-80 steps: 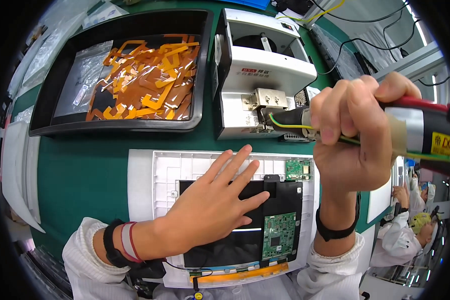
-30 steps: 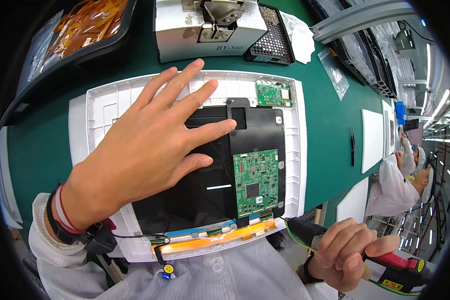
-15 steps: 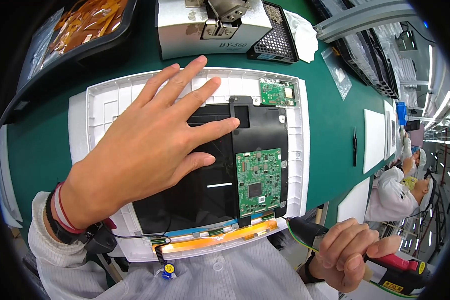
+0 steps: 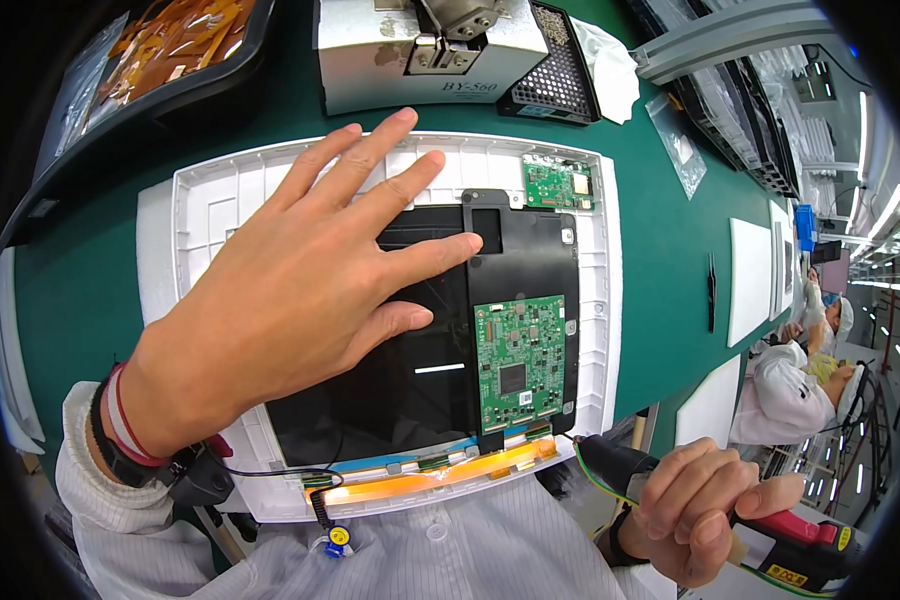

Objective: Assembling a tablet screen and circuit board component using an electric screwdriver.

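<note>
Lettering [image 4: 469, 87] on machine [image 4: 370, 92]; tool label [image 4: 787, 576] unclear.

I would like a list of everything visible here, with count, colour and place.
Table: one, green, under frame
Frame: one, white, centre
Panel: one, black, in frame
Circuit boards: two, green, on panel and frame's corner
Long strip: one, orange, frame's near edge
Machine: one, silver, beyond frame
Parts box: one, black, beside machine
Cloth: one, white, beside box
Tray: one, black, upper left
Loose strips: many, orange, in tray
Bags: at least two, clear, tray and upper right
Tweezers: one, black, frame's right
Sheets: several, white, table's right side
Co-workers: at least two, white-clad, far right
Screwdriver: one, black and red, right hand
Left hand: one, bare, spread over panel
Right hand: one, bare, round screwdriver
</note>
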A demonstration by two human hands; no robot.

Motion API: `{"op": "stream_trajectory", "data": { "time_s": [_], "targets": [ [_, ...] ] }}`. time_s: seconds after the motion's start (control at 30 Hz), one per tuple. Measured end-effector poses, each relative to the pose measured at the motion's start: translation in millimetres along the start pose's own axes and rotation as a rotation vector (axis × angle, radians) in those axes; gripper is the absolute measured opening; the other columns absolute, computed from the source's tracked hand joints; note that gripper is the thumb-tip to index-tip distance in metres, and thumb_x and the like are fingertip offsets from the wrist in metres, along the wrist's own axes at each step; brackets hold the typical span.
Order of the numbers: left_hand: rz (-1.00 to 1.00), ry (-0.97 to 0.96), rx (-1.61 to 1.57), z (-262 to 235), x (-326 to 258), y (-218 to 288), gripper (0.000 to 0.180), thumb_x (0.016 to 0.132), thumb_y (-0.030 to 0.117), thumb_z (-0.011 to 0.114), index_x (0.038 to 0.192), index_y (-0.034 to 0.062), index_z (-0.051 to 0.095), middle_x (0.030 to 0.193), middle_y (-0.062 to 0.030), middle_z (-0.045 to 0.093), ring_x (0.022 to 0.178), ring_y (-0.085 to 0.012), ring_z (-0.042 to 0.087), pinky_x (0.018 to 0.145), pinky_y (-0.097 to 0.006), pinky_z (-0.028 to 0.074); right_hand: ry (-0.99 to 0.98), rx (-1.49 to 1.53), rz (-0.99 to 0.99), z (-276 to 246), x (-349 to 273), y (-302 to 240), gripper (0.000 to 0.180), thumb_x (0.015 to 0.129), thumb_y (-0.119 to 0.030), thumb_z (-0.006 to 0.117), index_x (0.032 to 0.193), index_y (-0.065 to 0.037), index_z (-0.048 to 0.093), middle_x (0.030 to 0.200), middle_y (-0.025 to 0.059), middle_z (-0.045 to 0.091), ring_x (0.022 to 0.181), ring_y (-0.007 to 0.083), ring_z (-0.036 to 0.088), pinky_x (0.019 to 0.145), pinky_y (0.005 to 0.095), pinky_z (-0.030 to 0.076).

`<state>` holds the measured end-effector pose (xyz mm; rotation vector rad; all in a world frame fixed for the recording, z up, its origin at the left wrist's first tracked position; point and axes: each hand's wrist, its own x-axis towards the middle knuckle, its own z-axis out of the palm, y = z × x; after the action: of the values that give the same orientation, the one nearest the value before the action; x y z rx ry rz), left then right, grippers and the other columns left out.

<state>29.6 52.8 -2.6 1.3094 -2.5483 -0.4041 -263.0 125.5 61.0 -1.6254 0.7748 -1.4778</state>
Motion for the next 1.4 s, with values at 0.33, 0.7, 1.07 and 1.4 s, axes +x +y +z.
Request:
{"op": "stream_trajectory", "data": {
  "time_s": [0.33, 0.7, 1.07, 1.4],
  "targets": [
    [0.007, 0.006, -0.003, 0.7, 0.6, 0.5, 0.058, 0.082, 0.031, 0.080, 0.137, 0.0246, 0.066, 0.160, -0.0158, 0.041, 0.154, -0.0418, 0.026, 0.123, -0.058, 0.026, -0.169, 0.058, 0.098, 3.9, 7.6, -6.7, 0.022, 0.099, 0.001, 0.059, 0.101, -0.011, 0.040, 0.069, 0.0051, 0.049, 0.050, 0.0144, 0.048, 0.045, 0.0315, 0.042],
    [0.025, 0.032, -0.028, -6.4, 0.7, -5.7, 0.054, 0.083, 0.031, 0.080, 0.135, 0.0227, 0.068, 0.159, -0.0188, 0.042, 0.153, -0.0443, 0.028, 0.122, -0.060, 0.028, -0.112, 0.076, 0.028, 13.9, 10.3, -0.6, 0.026, 0.095, 0.004, 0.062, 0.098, -0.008, 0.039, 0.066, 0.0068, 0.052, 0.046, 0.0156, 0.046, 0.043, 0.0322, 0.042],
    [0.062, 0.078, 0.028, 8.8, -2.3, -2.5, 0.051, 0.090, 0.044, 0.073, 0.138, 0.0270, 0.065, 0.151, -0.0201, 0.049, 0.150, -0.0459, 0.031, 0.121, -0.059, 0.029, -0.057, 0.154, -0.079, 35.4, 105.1, 6.6, 0.037, 0.096, -0.009, 0.069, 0.108, -0.016, 0.035, 0.063, 0.0020, 0.049, 0.041, 0.0135, 0.046, 0.042, 0.0311, 0.042],
    [0.055, 0.086, 0.030, 2.5, -0.9, -5.9, 0.051, 0.092, 0.046, 0.070, 0.139, 0.0281, 0.064, 0.152, -0.0194, 0.048, 0.150, -0.0452, 0.031, 0.121, -0.058, 0.030, -0.233, 0.284, -0.370, 118.3, 202.0, 70.4, 0.019, 0.095, 0.001, 0.054, 0.111, -0.004, 0.044, 0.066, 0.0022, 0.043, 0.050, 0.0137, 0.047, 0.054, 0.0346, 0.044]
  ]
}}
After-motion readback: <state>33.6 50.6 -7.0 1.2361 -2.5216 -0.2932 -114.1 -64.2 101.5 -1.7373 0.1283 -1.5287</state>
